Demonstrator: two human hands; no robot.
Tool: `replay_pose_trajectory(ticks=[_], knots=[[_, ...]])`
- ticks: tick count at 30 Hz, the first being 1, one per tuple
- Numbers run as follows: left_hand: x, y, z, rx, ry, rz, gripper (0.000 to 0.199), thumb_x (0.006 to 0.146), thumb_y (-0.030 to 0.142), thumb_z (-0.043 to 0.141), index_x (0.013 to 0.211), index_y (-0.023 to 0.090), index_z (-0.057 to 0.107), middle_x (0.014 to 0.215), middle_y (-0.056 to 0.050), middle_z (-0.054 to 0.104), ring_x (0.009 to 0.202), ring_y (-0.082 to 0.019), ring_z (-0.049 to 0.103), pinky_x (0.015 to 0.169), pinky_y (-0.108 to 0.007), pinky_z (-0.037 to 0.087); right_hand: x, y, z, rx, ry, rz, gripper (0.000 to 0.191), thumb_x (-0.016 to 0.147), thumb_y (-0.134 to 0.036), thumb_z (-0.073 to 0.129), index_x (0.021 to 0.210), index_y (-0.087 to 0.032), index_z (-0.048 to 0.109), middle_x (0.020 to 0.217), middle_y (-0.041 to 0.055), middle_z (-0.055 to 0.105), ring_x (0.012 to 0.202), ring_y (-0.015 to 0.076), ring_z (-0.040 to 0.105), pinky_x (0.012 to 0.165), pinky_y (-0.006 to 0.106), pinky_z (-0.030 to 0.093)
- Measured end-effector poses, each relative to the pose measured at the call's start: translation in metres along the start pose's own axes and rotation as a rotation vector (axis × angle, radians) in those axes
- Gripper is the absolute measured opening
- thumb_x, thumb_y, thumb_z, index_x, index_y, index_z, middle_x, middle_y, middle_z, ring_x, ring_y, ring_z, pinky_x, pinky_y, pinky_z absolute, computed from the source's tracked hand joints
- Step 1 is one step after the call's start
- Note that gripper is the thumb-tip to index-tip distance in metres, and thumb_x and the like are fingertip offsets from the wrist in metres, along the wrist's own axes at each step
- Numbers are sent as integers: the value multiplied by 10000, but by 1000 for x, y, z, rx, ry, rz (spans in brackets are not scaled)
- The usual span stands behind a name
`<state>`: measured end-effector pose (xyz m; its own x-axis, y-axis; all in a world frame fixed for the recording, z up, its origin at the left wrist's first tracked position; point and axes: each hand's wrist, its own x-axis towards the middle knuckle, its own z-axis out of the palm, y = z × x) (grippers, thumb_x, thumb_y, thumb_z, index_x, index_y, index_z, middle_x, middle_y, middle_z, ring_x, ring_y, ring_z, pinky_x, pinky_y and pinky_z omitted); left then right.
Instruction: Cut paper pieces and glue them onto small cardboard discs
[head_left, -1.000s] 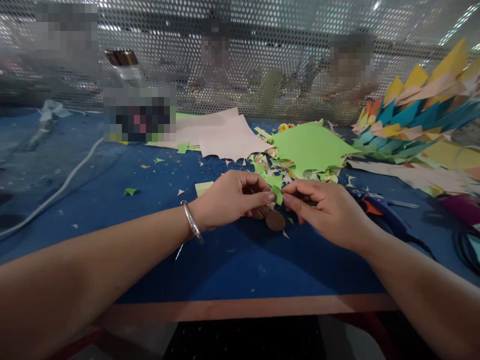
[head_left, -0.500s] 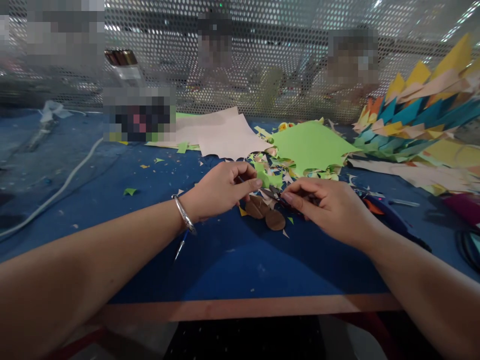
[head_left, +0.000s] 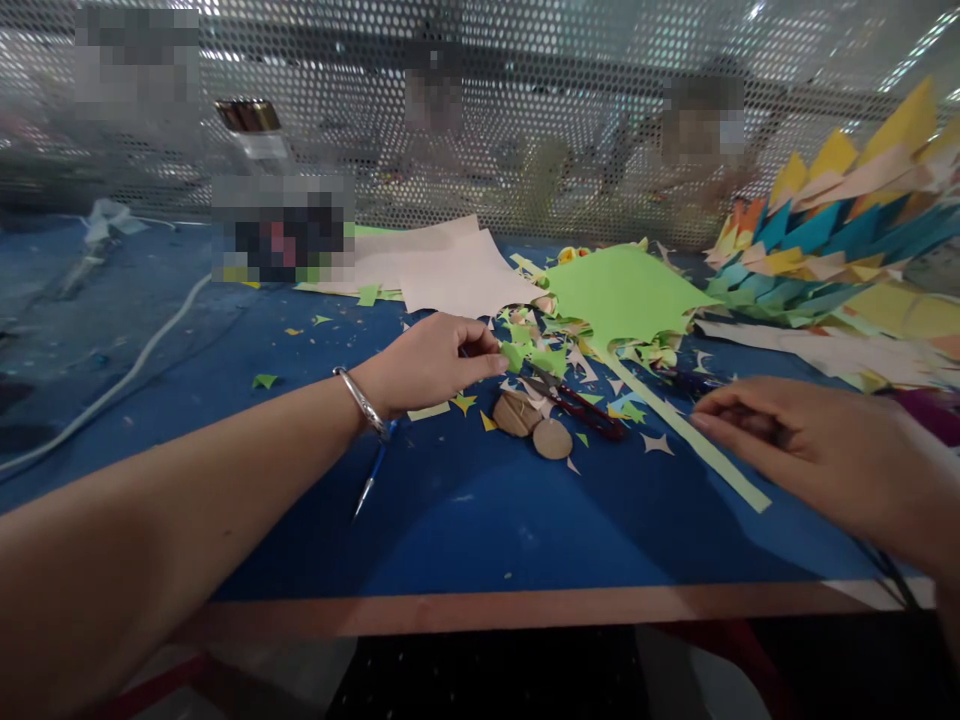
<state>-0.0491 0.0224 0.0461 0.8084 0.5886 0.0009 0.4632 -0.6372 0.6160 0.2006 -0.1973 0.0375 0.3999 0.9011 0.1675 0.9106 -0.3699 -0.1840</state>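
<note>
My left hand [head_left: 442, 365] is closed, thumb against curled fingers, beside green paper scraps [head_left: 534, 358]; what lies in its grip is hidden. My right hand [head_left: 810, 455] curls its fingers in front of a dark blue tool [head_left: 697, 381], mostly covered by the hand; whether the fingers hold it is unclear. Between the hands, scissors [head_left: 589, 410] with dark red handles lie on the table. Close to them rest a brown round disc [head_left: 553, 439] and a brown faceted piece [head_left: 516, 413]. A pale paper strip [head_left: 705, 450] runs diagonally near my right fingertips.
Green paper [head_left: 622, 290] and pale pink paper [head_left: 461, 275] lie farther back among scraps. A layered paper construction [head_left: 832, 215] stands at right. A blue pen [head_left: 373, 475] lies under my left wrist. A white cord [head_left: 150, 345] crosses the left; perforated metal [head_left: 495, 110] closes the back.
My right hand has left the scissors and moved right, over the dark blue tool. The scissors now lie uncovered. My left hand has shifted slightly left, and the pale strip now shows.
</note>
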Motion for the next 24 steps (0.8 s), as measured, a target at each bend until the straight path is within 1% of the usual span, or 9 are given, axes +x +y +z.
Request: replay_pose_trajectory(ticks=[2,4,6,9,11,14,17,21,24], knots=[[0,0,0,16,0,7,227,882,345,595,875,143,699,829,-45,713,710,-126,574,663,-254,407,-4,11,-2,-39,44,107,444,706,-669,504,785,-286,714,775,33,729,617,230,659,590,382,500],[1,0,-1,48,-9,12,240,880,357,588,864,145,701,798,-42,701,688,-126,556,654,-261,398,-8,19,-4,-50,47,212,463,622,-678,516,775,-288,714,781,50,733,617,256,663,588,414,510],[1,-1,-2,76,-26,7,253,876,370,581,867,149,705,762,-36,683,665,-126,534,643,-265,387,-11,26,-4,-51,43,271,457,581,-662,531,779,-296,717,800,60,731,635,273,667,591,435,519],[1,-2,-4,87,-49,-10,285,873,406,573,877,156,710,729,-27,655,636,-126,506,628,-268,376,-16,40,-1,-37,50,231,390,612,-609,575,807,-302,716,877,70,725,720,280,678,623,438,539],[1,-2,-5,87,-57,-18,302,870,427,569,865,160,709,705,-22,633,617,-126,486,616,-270,368,-19,50,3,-24,38,186,333,664,-554,595,839,-294,709,929,81,721,785,283,688,693,444,555],[2,-3,-6,82,-71,-28,295,872,423,556,839,168,700,691,-21,626,612,-126,488,610,-265,367,-24,62,7,-61,149,118,272,703,-499,579,849,-292,680,965,101,718,886,326,682,807,496,533],[3,-4,-6,51,-85,-61,274,876,406,550,849,173,690,720,-37,657,629,-131,527,609,-255,384,-25,63,7,-79,173,117,226,710,-445,583,866,-303,663,949,110,716,900,341,675,771,491,522],[3,-5,-7,20,-94,-95,266,877,402,552,872,172,685,739,-55,677,639,-139,555,604,-249,405,-20,54,1,-5,96,211,222,675,-416,587,831,-283,671,944,120,709,814,322,688,718,475,534],[3,-6,-8,-2,-86,-96,266,878,410,553,882,175,678,734,-49,669,634,-136,558,603,-244,414,-16,48,-1,88,86,310,259,635,-426,594,818,-257,666,963,138,697,765,299,699,716,462,558]])
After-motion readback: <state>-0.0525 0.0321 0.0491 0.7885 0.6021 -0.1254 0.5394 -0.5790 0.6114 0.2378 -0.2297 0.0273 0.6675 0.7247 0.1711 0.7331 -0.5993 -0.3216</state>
